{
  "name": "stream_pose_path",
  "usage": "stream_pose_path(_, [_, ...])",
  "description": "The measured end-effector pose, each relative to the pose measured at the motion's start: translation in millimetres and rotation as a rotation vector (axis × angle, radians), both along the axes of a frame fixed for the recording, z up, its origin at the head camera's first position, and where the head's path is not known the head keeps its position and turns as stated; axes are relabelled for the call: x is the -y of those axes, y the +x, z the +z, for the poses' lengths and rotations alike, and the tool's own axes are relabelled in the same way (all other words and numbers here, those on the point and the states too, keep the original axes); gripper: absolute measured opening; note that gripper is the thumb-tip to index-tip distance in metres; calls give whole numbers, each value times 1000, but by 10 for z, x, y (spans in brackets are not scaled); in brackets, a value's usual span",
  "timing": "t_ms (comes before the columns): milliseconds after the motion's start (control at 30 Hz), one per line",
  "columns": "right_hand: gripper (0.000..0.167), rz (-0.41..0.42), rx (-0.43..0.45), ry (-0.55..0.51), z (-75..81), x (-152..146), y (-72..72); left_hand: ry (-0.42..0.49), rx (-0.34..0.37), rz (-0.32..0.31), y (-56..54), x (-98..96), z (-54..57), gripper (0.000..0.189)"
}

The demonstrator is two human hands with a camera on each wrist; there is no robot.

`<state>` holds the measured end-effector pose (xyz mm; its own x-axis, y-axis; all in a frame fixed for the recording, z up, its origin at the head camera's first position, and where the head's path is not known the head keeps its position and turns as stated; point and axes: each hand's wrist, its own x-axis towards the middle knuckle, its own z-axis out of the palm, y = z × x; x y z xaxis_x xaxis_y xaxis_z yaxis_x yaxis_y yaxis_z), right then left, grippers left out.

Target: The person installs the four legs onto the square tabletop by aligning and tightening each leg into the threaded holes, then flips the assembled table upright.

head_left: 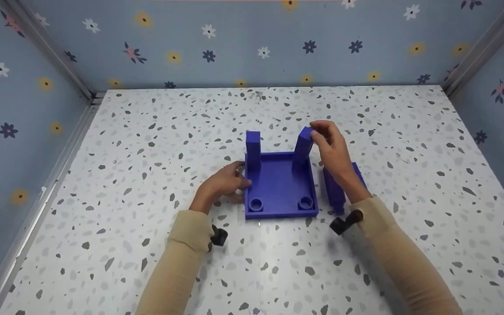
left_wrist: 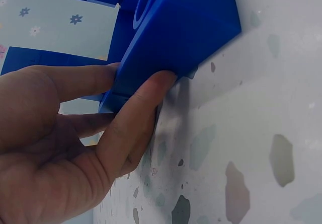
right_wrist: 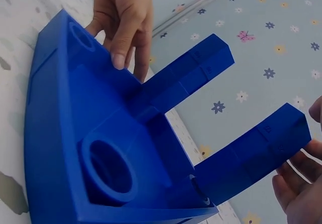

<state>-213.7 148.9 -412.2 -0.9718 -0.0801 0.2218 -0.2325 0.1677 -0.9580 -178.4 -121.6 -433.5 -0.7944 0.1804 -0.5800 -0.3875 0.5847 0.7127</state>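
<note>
A blue-purple square base [head_left: 280, 186] with a raised rim lies on the tabletop. Two square posts stand at its far corners, a left post [head_left: 253, 148] and a right post [head_left: 303, 146]. At the near corners are open round sockets, one left [head_left: 256, 204] and one right [head_left: 306, 203]. My left hand [head_left: 223, 181] grips the base's left edge, the thumb over the rim and other fingers against the outer wall [left_wrist: 166, 48]. With thumb and fingertips, my right hand [head_left: 334, 151] holds the top of the right post [right_wrist: 256, 153]. That post's lower end is partly hidden by a socket rim.
Loose purple posts [head_left: 334, 194] lie right of the base, partly under my right forearm; their exact number is hidden. The speckled white tabletop [head_left: 147, 175] is bordered by a flowered blue panel [head_left: 260, 48] behind and similar panels at both sides.
</note>
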Motion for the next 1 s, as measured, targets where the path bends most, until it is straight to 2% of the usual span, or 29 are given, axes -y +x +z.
stream_pose_path(33, [32,18,10,-27,-20,-16,-25,-4,2,1,-1,-2,-5,66])
stream_pose_path(267, [33,158,55,-186,-33,-46,-71,193,-31,30,-3,-22,-40,68])
stream_pose_path(467, [33,233,40,-281,-52,-18,-75,163,-38,25,5,-19,-29,66])
stream_pose_path(667, [33,227,20,-294,-67,-2,-76,106,-27,14,10,-4,-10,65])
stream_pose_path(867, [32,182,4,-262,-60,19,-54,127,-11,21,3,-6,-10,65])
stream_pose_path(1000, [32,153,7,-244,-63,22,-39,108,-14,17,8,-4,-18,65])
